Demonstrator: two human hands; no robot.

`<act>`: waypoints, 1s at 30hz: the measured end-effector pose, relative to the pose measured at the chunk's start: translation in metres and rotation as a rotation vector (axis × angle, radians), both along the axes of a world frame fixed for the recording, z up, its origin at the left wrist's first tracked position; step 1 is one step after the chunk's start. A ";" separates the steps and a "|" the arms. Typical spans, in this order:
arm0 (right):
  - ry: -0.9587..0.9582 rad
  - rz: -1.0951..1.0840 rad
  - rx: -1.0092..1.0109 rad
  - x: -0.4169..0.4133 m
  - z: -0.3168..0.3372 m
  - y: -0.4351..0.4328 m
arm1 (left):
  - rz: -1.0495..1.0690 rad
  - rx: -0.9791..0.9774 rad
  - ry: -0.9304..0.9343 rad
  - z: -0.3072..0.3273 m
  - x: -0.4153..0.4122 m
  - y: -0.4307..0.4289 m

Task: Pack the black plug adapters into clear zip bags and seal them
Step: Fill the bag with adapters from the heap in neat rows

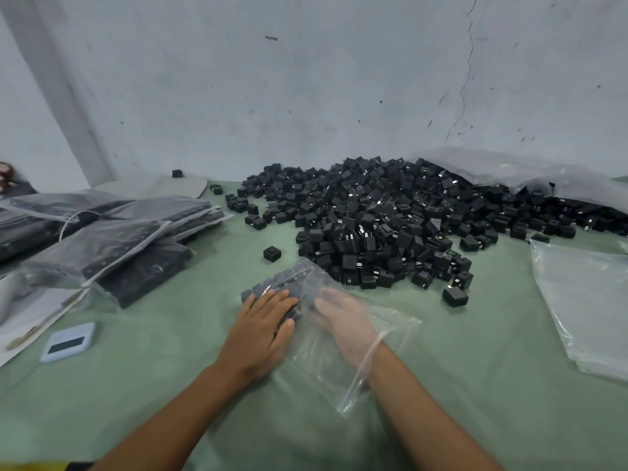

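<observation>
A clear zip bag (343,338) lies on the green table (170,385) right in front of the person. The right hand (343,322) is inside the bag, reaching in through its open mouth up to the wrist, and it looks pale through the plastic. Its fingers look stretched out flat, but the plastic blurs them, so I cannot tell if they hold anything. The left hand (261,329) lies flat on top of the bag from outside, fingers spread, pressing on a row of black plugs (275,283) at the far end of the bag. Just past the bag is a big pile of loose plugs (390,219), almost touching the bag's far end. One plug (272,253) sits alone a little to the left of the pile, and another (454,296) sits alone on the right. On the left side are filled bags (136,239) stacked on each other. A small blue gadget (68,341) lies near them. On the right side is a stack of empty bags (584,300). A large plastic sheet (530,175) covers the back of the pile, next to the gray wall (306,79).
</observation>
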State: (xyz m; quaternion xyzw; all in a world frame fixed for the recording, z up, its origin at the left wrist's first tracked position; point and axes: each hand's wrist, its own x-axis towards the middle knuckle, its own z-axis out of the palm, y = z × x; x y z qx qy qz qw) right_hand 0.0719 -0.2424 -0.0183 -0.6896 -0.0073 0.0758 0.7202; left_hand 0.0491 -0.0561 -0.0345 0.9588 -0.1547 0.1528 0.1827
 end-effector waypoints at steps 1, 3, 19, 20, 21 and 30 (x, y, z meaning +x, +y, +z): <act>-0.024 0.014 -0.040 0.003 0.000 0.003 | -0.003 -0.004 -0.002 0.000 0.000 0.000; -0.058 0.019 -0.134 0.007 0.003 0.007 | -0.002 -0.006 0.001 0.000 -0.001 -0.001; -0.438 0.041 -0.660 0.006 -0.011 0.011 | 0.009 0.058 0.037 0.003 -0.002 -0.003; -0.417 0.031 -0.652 0.005 -0.010 0.010 | 0.012 0.068 0.038 0.003 -0.002 -0.003; -0.399 0.015 -0.644 0.005 -0.009 0.010 | 0.017 0.076 0.035 0.004 0.000 -0.003; -0.342 -0.067 -0.585 0.003 -0.011 0.012 | 0.038 0.082 -0.015 0.008 0.006 -0.012</act>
